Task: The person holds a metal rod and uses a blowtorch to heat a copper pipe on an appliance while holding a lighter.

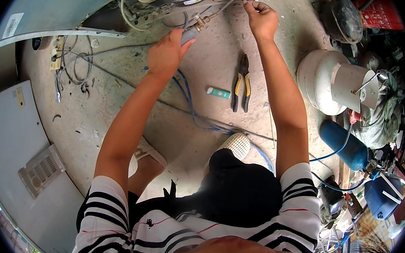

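Note:
My left hand (165,51) is closed round the grey handle of a gas torch with brass valves (199,23). The torch's thin neck slants up and right, toward the underside of a large grey-blue appliance (59,3). Beside the appliance's lower corner my right hand (262,21) is raised, with thumb and forefinger pinched together; what they hold, if anything, is too small to make out. Below it, combination pliers with yellow and black handles (242,84) lie on the concrete floor. Left of the pliers is a small green and white thing, perhaps a lighter (218,92).
Blue hoses (190,103) and dark cables cross the floor near my feet. At right stand a white gas cylinder (319,81), a blue cylinder (343,144) and clutter. A yellowish power strip (56,53) and a white appliance panel (11,134) are at left.

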